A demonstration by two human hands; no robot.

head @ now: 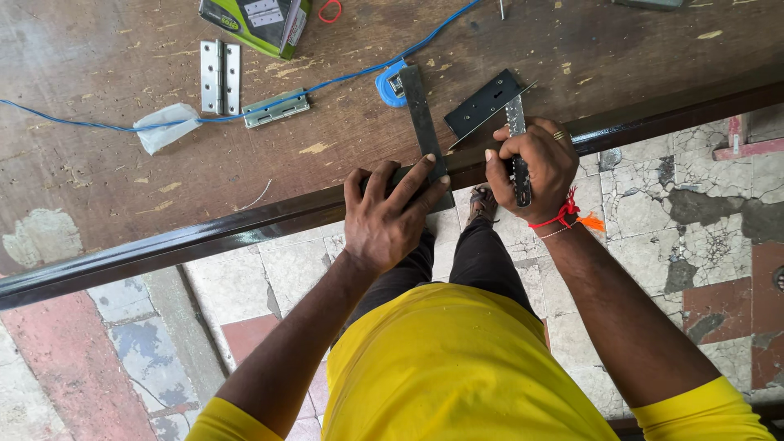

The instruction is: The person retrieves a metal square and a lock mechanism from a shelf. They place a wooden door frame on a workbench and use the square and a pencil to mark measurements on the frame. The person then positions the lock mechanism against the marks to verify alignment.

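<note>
A dark wooden door [245, 155] lies flat with its dark brown edge [163, 245] toward me. My left hand [388, 216] presses a dark metal try square [420, 114] against that edge, fingers spread over the square's stock. My right hand [535, 163] is closed around a grey textured tool handle [517, 155] that stands roughly upright at the door's edge. A red thread and a thin bracelet circle that wrist. A black mortise lock body [482, 102] lies on the door just above my right hand.
On the door lie an open steel hinge [220, 77], a folded hinge [276, 108], a blue tape measure [390, 84], a blue wire [343, 77], a crumpled plastic bag [166, 125] and a green box [257, 23]. Cracked tiled floor [653, 245] lies below.
</note>
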